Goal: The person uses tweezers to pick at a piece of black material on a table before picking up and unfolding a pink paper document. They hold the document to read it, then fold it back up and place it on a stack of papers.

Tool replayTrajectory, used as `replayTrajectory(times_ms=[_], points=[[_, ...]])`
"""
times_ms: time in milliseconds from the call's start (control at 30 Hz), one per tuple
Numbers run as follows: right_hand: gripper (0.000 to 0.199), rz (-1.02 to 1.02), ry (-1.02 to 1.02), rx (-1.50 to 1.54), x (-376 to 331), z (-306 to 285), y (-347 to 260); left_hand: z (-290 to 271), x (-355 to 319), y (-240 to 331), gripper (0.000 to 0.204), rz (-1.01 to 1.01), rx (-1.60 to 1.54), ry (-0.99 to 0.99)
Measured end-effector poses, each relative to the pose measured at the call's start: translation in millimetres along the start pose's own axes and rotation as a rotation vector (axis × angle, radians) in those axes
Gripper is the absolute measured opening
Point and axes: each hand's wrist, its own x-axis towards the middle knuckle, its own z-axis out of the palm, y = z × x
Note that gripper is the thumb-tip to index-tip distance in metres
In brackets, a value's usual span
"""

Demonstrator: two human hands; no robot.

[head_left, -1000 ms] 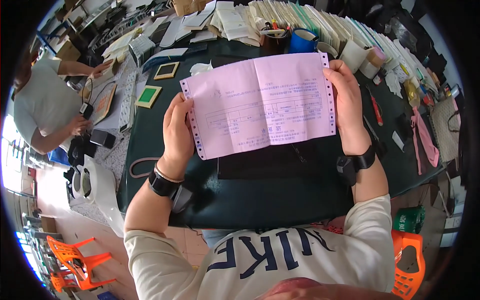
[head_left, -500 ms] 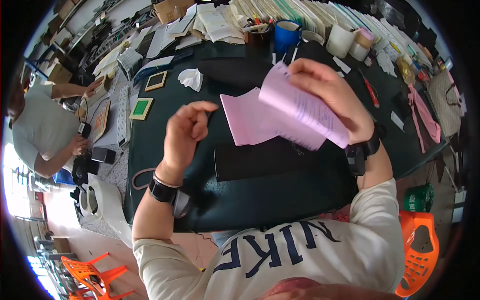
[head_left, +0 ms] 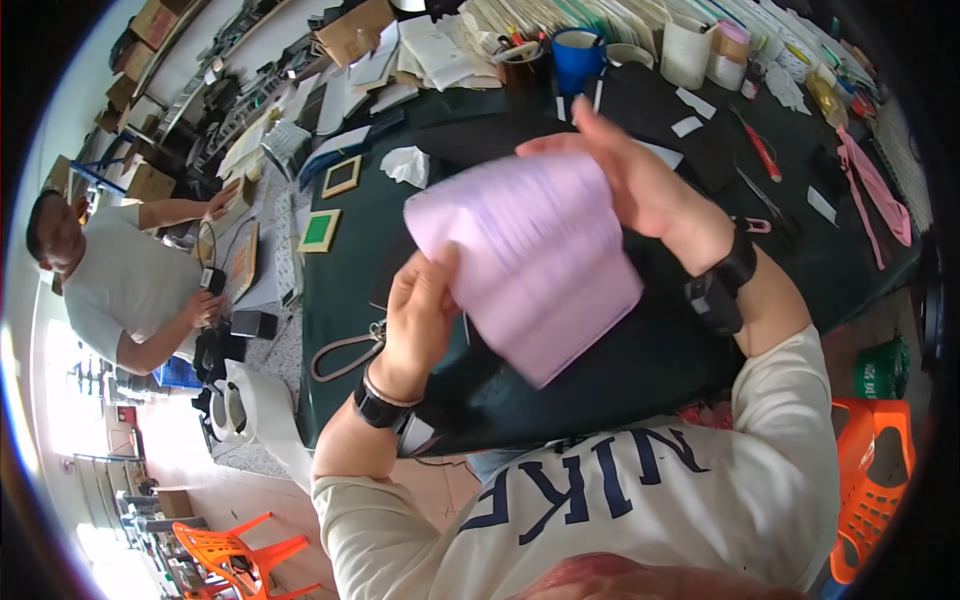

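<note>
A pink printed paper sheet (head_left: 535,265), creased and slightly blurred, is held up over the dark green table (head_left: 640,385). My left hand (head_left: 425,305) pinches its left edge, thumb on the printed face. At its upper right edge is my right hand (head_left: 640,180), with fingers stretched out and the palm toward the sheet. Whether that palm touches the paper is hard to tell. Beside my left wrist lies a grey strap loop (head_left: 345,358) with a metal clasp. What lies beneath the sheet is mostly hidden.
A blue cup (head_left: 578,60), a white mug (head_left: 687,55) and stacked papers line the far side. Scissors (head_left: 762,195), a red-handled tool (head_left: 757,145) and a pink strap (head_left: 870,195) lie right. Crumpled white tissue (head_left: 405,166) sits left of centre. Another person (head_left: 135,280) works at far left.
My left hand has moved to the sheet and taken its left edge. My right hand has loosened its grip and spread its fingers. The pink paper has shifted left and toward me, turned flatter.
</note>
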Motion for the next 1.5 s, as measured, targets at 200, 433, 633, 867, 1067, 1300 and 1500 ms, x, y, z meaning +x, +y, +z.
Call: replayTrajectory(times_ms=[200,433,633,867,1067,1300,1500], points=[[0.041,-0.114,-0.024,-0.670,-14.0,-15.5,-10.4,9.2,18.5,10.0,0.027,0.132,-0.237,0.344],[0.036,-0.231,0.106,-0.903,-21.7,-21.6,-29.1,-4.3,17.6,1.7,0.024,0.265,-0.207,0.190],[0.030,-0.299,0.206,-1.010,-31.2,-19.7,-44.2,1.1,15.5,-1.5,0.023,0.252,-0.141,0.174],[0.029,-0.293,0.215,-0.999,-32.6,-20.1,-46.0,3.2,16.1,-1.9,0.024,0.260,-0.111,0.153],[0.028,-0.289,0.213,-1.002,-33.0,-19.8,-46.5,-2.4,14.1,-6.0,0.022,0.277,-0.077,0.136],[0.028,-0.269,0.224,-1.031,-35.5,-26.0,-49.8,-3.5,15.3,0.4,0.018,0.259,-0.177,0.221],[0.028,-0.251,0.204,-1.043,-36.7,-26.2,-52.1,-5.1,15.4,0.6,0.020,0.274,-0.194,0.215]])
